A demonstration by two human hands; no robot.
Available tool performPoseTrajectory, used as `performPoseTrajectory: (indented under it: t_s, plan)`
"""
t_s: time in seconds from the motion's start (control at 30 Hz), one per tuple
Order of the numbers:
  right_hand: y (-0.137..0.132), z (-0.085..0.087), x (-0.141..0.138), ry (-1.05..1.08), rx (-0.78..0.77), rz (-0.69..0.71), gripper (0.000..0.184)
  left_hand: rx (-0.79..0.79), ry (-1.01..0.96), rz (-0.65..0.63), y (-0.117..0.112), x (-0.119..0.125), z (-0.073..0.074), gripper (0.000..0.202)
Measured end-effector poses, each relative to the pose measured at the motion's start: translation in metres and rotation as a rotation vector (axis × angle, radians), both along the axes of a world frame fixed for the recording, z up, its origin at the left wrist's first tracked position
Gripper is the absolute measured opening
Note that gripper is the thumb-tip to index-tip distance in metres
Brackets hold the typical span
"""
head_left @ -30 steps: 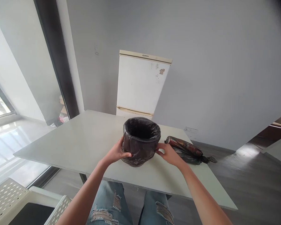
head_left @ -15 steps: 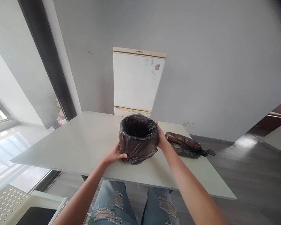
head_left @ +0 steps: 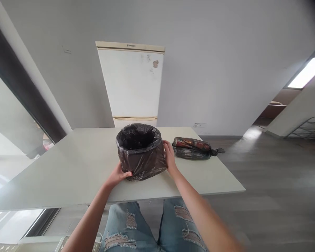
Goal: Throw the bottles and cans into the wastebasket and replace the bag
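A trash bin (head_left: 144, 159) lined with a black plastic bag sits at the near part of the pale table, its round mouth tilted toward me. The bag's edge is folded over the rim and hangs down outside. My left hand (head_left: 119, 174) grips the bin low on its left side, thumb across the front and the other fingers hidden. On the right side my right hand (head_left: 169, 155) presses its fingers along the bag-covered wall, so the bin is held between both hands.
A knotted black bag (head_left: 195, 148) with reddish cylindrical things inside lies on the table (head_left: 94, 168) to the right. Behind stands a white fridge (head_left: 132, 82) against the grey wall. Part of a light plastic rack (head_left: 42, 241) shows at the lower left.
My view has swung to the right, so everything sits further left. My right hand has slid lower on the bin's side, and the bin seems slightly turned. My left hand keeps its grip.
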State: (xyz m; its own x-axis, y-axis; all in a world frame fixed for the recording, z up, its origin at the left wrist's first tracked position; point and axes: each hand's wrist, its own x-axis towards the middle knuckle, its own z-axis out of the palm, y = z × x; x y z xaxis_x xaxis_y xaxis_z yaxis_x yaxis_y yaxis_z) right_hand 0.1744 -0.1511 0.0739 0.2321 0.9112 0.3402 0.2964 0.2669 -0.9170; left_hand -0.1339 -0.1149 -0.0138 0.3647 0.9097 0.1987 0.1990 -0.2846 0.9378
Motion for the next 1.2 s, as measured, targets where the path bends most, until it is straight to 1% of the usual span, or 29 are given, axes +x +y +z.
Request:
performPoseTrajectory:
  t_s: [0.03, 0.07, 0.1, 0.13, 0.17, 0.2, 0.23, 0.27, 0.3, 0.37, 0.43, 0.47, 0.53, 0.6, 0.67, 0.7, 0.77, 0.83, 0.9, 1.0, 1.03, 1.1, 1.2]
  plan:
    - [-0.011, 0.001, 0.002, 0.019, 0.09, -0.1, 0.05, -0.004, -0.004, -0.006, 0.001, 0.0, 0.0, 0.115]
    - [-0.022, 0.004, 0.003, 0.017, 0.218, -0.197, 0.046, -0.007, -0.006, -0.01, 0.001, 0.001, 0.0, 0.115]
    - [-0.032, 0.01, 0.004, -0.022, 0.368, -0.262, 0.041, -0.009, -0.006, -0.011, 0.001, 0.002, 0.001, 0.116]
    - [-0.041, 0.018, 0.003, -0.106, 0.521, -0.274, 0.039, -0.006, -0.007, -0.008, 0.001, 0.003, 0.002, 0.117]
    - [-0.049, 0.028, 0.002, -0.232, 0.645, -0.225, 0.041, 0.0, -0.008, -0.001, 0.0, 0.004, 0.003, 0.117]
    - [-0.055, 0.039, 0.0, -0.386, 0.717, -0.125, 0.048, 0.009, -0.006, 0.009, 0.0, 0.004, 0.003, 0.118]
    - [-0.058, 0.05, -0.003, -0.539, 0.743, -0.011, 0.055, 0.02, -0.005, 0.024, 0.0, 0.004, 0.004, 0.119]
    - [-0.059, 0.061, -0.007, -0.67, 0.736, 0.089, 0.058, 0.031, -0.003, 0.04, 0.0, 0.004, 0.004, 0.122]
    - [-0.058, 0.07, -0.011, -0.767, 0.714, 0.155, 0.055, 0.037, -0.001, 0.053, -0.001, 0.003, 0.005, 0.126]
    - [-0.054, 0.082, -0.018, -0.857, 0.678, 0.182, 0.04, 0.049, -0.004, 0.059, -0.001, 0.001, 0.006, 0.134]
    - [-0.05, 0.088, -0.022, -0.883, 0.671, 0.173, 0.025, 0.084, -0.019, 0.074, -0.002, 0.0, 0.009, 0.133]
    - [-0.05, 0.09, -0.023, -0.897, 0.669, 0.177, 0.02, 0.113, -0.029, 0.09, -0.003, -0.001, 0.011, 0.127]
    - [-0.054, 0.092, -0.018, -0.927, 0.661, 0.173, 0.018, 0.174, -0.06, 0.142, -0.003, -0.001, 0.016, 0.11]
    - [-0.065, 0.093, -0.008, -0.936, 0.643, 0.129, 0.018, 0.192, -0.087, 0.208, -0.001, -0.001, 0.02, 0.091]
    - [-0.081, 0.093, 0.008, -0.928, 0.616, 0.072, 0.018, 0.183, -0.068, 0.299, 0.003, -0.001, 0.021, 0.077]
    - [-0.09, 0.092, 0.018, -0.926, 0.606, 0.044, 0.018, 0.185, -0.015, 0.351, 0.005, -0.001, 0.022, 0.071]
    - [-0.109, 0.092, 0.041, -0.933, 0.6, -0.015, 0.018, 0.211, 0.164, 0.433, 0.009, -0.001, 0.021, 0.059]
    - [-0.129, 0.092, 0.066, -0.964, 0.593, -0.075, 0.019, 0.233, 0.362, 0.46, 0.012, 0.001, 0.021, 0.051]
    - [-0.146, 0.094, 0.092, -1.019, 0.573, -0.135, 0.023, 0.217, 0.517, 0.397, 0.011, 0.007, 0.021, 0.051]
    - [-0.164, 0.093, 0.127, -1.098, 0.561, -0.242, 0.026, 0.189, 0.738, 0.199, 0.008, 0.017, 0.023, 0.055]
    - [-0.168, 0.092, 0.137, -1.117, 0.566, -0.278, 0.027, 0.184, 0.807, 0.152, 0.006, 0.02, 0.023, 0.055]
    - [-0.172, 0.089, 0.154, -1.142, 0.571, -0.336, 0.026, 0.174, 0.893, 0.128, 0.005, 0.025, 0.025, 0.054]
    - [-0.174, 0.088, 0.17, -1.159, 0.569, -0.375, 0.026, 0.155, 0.93, 0.148, 0.004, 0.027, 0.025, 0.051]
